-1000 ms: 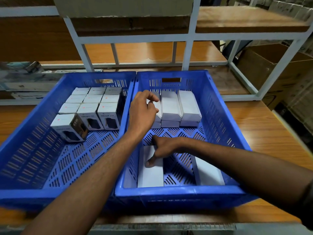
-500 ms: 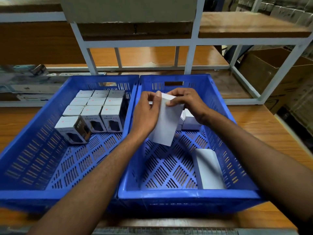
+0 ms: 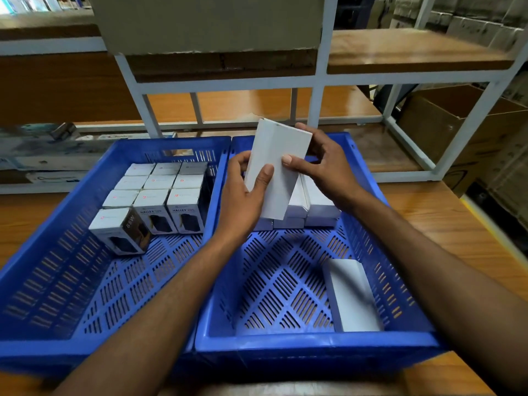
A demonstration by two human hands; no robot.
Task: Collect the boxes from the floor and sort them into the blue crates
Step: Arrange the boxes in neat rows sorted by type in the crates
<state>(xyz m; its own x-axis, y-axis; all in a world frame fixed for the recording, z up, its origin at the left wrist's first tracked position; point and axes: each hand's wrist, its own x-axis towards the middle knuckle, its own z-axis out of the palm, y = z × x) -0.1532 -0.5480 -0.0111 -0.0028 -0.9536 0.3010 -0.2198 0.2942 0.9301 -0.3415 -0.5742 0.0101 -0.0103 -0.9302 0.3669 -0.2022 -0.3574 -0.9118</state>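
Both hands hold one flat white box [image 3: 278, 158] upright above the far end of the right blue crate [image 3: 314, 342]. My left hand [image 3: 245, 195] grips its lower left edge, thumb on the front face. My right hand [image 3: 325, 164] pinches its right side. Behind the box, white boxes [image 3: 317, 207] are stacked at the crate's far end. Another flat white box [image 3: 353, 295] lies at its near right. The left blue crate [image 3: 65, 350] holds rows of small printed boxes [image 3: 160, 192], one of them [image 3: 123, 230] standing askew at the front.
The crates sit side by side on a wooden table [image 3: 471, 232]. A white metal shelf frame [image 3: 317, 78] with wooden boards stands behind them. Cardboard cartons [image 3: 445, 124] sit to the right, and long flat packages [image 3: 43, 155] lie at the back left.
My right hand picked the flat white box off the crate floor at the near left. Both hands then raised it to the far end and turned it more upright.
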